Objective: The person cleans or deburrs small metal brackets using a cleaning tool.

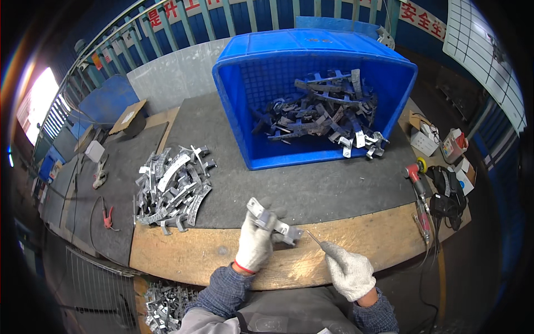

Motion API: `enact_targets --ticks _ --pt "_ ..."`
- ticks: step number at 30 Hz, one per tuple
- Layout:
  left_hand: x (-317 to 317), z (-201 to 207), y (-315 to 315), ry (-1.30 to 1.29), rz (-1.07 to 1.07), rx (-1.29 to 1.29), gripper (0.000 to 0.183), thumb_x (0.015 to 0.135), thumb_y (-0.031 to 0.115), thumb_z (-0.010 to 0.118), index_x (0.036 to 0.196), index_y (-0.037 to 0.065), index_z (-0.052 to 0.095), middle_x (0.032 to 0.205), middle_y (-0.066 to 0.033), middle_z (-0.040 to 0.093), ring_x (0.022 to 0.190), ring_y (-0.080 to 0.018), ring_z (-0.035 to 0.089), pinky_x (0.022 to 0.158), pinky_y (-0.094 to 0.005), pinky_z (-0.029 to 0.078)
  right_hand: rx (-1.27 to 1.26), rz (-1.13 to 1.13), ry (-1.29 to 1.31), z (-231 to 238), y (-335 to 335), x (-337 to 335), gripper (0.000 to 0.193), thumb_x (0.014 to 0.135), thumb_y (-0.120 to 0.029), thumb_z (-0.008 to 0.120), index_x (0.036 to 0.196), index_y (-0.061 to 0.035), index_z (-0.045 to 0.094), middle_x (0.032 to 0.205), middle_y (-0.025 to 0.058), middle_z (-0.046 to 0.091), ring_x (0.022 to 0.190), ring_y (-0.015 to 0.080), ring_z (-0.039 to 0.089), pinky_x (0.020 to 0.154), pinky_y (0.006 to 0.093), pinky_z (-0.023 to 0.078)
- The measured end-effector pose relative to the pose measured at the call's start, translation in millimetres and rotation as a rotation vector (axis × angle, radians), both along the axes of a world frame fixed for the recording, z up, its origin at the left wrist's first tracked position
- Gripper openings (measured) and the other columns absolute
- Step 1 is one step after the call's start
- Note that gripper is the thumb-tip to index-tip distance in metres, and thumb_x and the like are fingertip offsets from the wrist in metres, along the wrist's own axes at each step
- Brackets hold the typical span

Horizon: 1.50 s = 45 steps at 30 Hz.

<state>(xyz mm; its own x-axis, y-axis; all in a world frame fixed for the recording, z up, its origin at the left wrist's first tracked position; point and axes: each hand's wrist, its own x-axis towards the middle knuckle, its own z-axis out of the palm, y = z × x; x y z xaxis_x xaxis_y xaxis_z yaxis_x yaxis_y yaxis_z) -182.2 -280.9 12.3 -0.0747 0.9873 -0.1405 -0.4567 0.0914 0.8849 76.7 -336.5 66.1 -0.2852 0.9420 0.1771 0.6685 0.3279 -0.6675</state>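
Observation:
My left hand (255,246), in a white work glove with a red cuff edge, is closed around a grey metal bracket (286,230) above the wooden front strip of the bench. The bracket lies slantwise, its right end toward my other hand. My right hand (349,271), gloved too, grips a thin rod-like metal tool (314,239). The tool's tip points up and left, close to the bracket's right end; whether they touch I cannot tell. My right fingers hide the tool's other end, so its exact kind does not show.
A pile of metal brackets (177,186) lies left on the dark mat (222,195). Beyond, a blue plastic crate (314,42) on its side holds more brackets. A red air sander (413,171) rests at right, a red-handled air blow gun (108,217) at left. More brackets (163,309) sit below the bench edge.

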Motion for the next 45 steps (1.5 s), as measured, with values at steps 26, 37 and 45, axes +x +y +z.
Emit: enact_targets --ticks 26,37,45 --pt "23.0 5.9 -31.9 0.916 -0.003 0.595 0.025 0.095 -0.001 0.068 0.119 0.0 0.063 0.089 -0.0071 0.066 0.077 -0.0268 0.07 0.078 -0.0414 0.058 -0.329 0.038 0.137 -52.5 8.3 -30.7 0.028 0.101 -0.027 0.07 0.117 -0.004 0.077 0.1 0.0242 0.079 0.096 0.0434 0.078 0.084 0.0495 0.061" --pt "-44.1 19.8 -48.4 1.338 -0.107 0.482 0.058 0.098 0.023 0.072 0.152 0.008 0.057 0.086 -0.0141 0.075 0.078 -0.0344 0.078 0.071 -0.0453 0.062 -0.32 0.305 -0.087 -44.7 26.5 -58.8 0.027 0.101 -0.031 0.072 0.111 -0.0079 0.081 0.099 0.0225 0.079 0.095 0.0441 0.078 0.084 0.0489 0.062" --pt "-113.6 41.6 -35.8 1.592 -0.329 0.123 0.073 0.102 0.02 0.063 0.168 0.013 0.033 0.091 -0.0176 0.078 0.071 -0.0401 0.076 0.064 -0.0523 0.061 -0.332 0.351 0.034 -28.8 30.4 -57.8 0.023 0.101 -0.025 0.074 0.114 -0.0068 0.08 0.098 0.0206 0.081 0.091 0.0385 0.08 0.082 0.0451 0.063"
